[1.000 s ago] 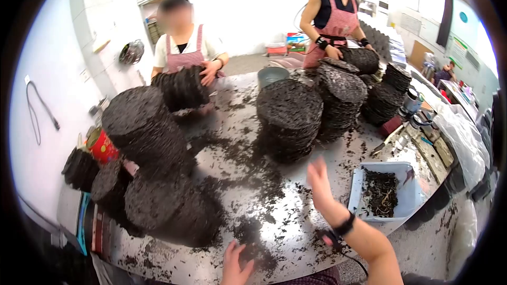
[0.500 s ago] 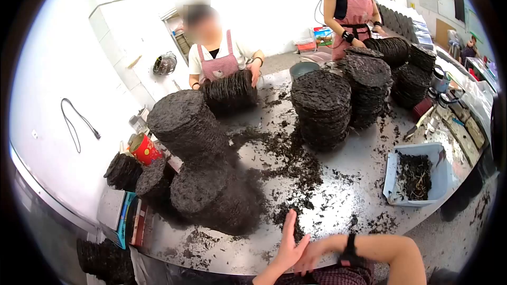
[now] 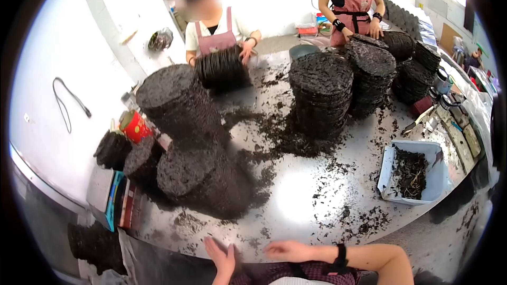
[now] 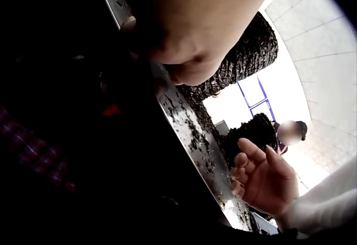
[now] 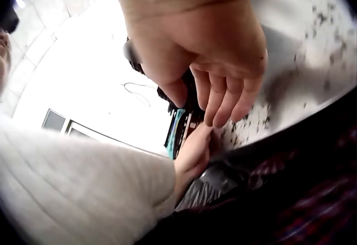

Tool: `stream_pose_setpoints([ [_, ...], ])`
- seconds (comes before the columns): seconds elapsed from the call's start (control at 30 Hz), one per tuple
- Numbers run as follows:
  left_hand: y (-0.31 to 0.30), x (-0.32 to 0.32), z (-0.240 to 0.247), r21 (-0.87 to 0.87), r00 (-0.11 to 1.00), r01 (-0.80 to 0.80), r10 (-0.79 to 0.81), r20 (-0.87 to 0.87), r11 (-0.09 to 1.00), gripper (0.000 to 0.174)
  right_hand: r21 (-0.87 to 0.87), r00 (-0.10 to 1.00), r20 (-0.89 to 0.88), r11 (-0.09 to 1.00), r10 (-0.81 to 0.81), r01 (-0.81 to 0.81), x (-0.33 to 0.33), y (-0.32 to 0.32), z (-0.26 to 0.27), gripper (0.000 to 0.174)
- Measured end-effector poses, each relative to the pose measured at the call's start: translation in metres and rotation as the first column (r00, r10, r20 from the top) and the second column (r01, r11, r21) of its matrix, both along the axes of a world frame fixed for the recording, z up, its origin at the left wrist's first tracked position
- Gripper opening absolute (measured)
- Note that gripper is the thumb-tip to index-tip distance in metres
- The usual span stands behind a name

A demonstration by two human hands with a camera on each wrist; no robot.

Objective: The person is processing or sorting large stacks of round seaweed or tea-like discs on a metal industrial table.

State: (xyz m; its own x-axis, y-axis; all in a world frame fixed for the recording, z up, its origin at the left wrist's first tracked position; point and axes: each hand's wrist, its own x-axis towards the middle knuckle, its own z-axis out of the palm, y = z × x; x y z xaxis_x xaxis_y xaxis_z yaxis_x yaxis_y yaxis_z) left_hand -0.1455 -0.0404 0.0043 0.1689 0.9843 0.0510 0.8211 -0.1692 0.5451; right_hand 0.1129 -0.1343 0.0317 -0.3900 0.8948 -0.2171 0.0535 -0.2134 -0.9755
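Loose dark crumbly flakes (image 3: 288, 137) cover the shiny round metal table (image 3: 296, 195) right up to the near edge, where the left hand (image 3: 222, 256) and right hand (image 3: 288, 252) rest empty, fingers relaxed. I'd guess clearing has barely begun. Only some scraps are in the pale blue plastic tray (image 3: 439, 177) on the right. Tall stacks of dark round pressed discs (image 3: 321, 92) stand on the far side, with two aproned workers (image 3: 214, 26) and white walls behind.

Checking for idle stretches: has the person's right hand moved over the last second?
Yes. The right hand has drawn back from beside the blue tray to the near edge of the table.
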Motion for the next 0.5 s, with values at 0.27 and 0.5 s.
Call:
stream_pose_setpoints([
  [0.27,-0.001,0.117,0.053,-0.071,0.684,0.488,-0.331,0.650,0.870,0.064,-0.146,0.964,-0.227,0.983,-0.140,0.108,0.043,0.080,-0.003,0.055],
  [0.5,0.033,0.066,0.028,0.046,0.624,-0.133,0.048,0.780,0.990,0.054,0.790,0.502,0.332,0.526,-0.799,0.316,0.074,0.107,0.072,0.054],
])
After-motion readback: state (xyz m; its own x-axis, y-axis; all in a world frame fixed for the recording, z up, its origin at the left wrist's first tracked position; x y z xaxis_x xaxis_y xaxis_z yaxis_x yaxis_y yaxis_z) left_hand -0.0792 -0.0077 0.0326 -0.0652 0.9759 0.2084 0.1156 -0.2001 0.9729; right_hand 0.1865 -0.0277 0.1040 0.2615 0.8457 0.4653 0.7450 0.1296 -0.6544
